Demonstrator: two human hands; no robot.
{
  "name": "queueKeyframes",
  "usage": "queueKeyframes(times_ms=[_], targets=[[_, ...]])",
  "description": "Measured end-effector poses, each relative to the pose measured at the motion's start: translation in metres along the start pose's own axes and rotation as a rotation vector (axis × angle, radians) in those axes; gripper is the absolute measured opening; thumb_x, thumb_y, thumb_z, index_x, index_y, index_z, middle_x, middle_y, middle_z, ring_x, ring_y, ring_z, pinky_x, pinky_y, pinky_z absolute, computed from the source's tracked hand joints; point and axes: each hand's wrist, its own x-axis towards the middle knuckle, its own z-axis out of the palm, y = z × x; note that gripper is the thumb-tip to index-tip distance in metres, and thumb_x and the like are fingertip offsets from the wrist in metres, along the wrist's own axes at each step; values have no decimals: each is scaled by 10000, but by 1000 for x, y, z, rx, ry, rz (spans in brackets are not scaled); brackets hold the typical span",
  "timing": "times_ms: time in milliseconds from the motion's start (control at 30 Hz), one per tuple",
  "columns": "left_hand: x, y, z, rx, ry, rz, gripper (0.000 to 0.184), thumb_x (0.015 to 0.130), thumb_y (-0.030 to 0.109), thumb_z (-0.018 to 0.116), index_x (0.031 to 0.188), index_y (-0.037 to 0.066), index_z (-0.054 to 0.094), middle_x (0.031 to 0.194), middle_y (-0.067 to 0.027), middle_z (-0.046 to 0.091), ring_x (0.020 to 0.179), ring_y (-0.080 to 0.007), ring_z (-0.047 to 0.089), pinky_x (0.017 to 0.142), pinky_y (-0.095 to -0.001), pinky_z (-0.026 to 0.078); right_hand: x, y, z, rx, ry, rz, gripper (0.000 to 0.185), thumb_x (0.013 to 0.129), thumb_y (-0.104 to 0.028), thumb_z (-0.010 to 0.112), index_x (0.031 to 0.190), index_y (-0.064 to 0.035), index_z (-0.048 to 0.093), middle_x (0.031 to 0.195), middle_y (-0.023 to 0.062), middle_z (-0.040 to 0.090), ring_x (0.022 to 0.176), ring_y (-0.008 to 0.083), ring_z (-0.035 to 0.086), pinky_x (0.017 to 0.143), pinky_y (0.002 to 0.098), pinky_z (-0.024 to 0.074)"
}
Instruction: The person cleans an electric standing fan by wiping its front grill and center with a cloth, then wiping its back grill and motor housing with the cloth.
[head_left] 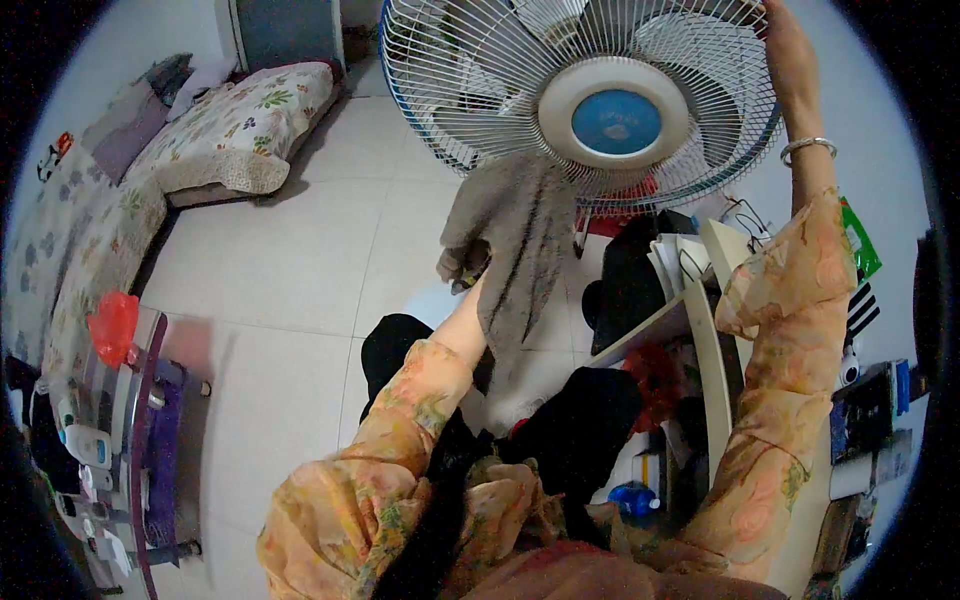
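Fan (617, 122) care with a cloth looks to be the step in hand. Nearest, between 2 patterned sleeves, are the dark-clad knees (585, 415). Just beyond, the left hand (462, 268) is closed in a grey-brown cloth (530, 235) that hangs over it; the cloth overlaps the fan's lower front guard, though contact is hard to tell. Farther, ahead and toward the right, is the fan itself, its right rim grasped by the right hand (790, 50), fingertips partly cut off. Further cloth work would call for a steady rim and light pressure on the wires. Far left lies a bed (240, 125).
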Motion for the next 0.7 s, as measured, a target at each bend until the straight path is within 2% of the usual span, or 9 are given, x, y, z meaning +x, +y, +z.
queueKeyframes(times_ms=[167,433,700], targets=[[-25,-9,-1,21,-40,-18,523,848,214,538,1333,52,429,1353,-176,431,1260,-340,396,1066,-458,310,-1,-5,2,32,-1,42,501,959,-406,386,1046,33,610,932,113,640,866,204,560,810,330,432],[19,-14,10,6,11,1,518,850,218,541,1330,54,434,1348,-173,436,1257,-337,399,1065,-456,311,1,-2,4,88,-3,-19,508,959,-424,392,1047,20,621,928,103,637,856,194,563,803,320,436],[-27,-34,6,23,-56,-26,514,851,222,544,1326,56,439,1343,-170,442,1254,-335,402,1063,-454,312,-1,-1,5,110,1,-14,522,955,-449,396,1039,18,614,926,100,626,846,181,563,786,310,441]])
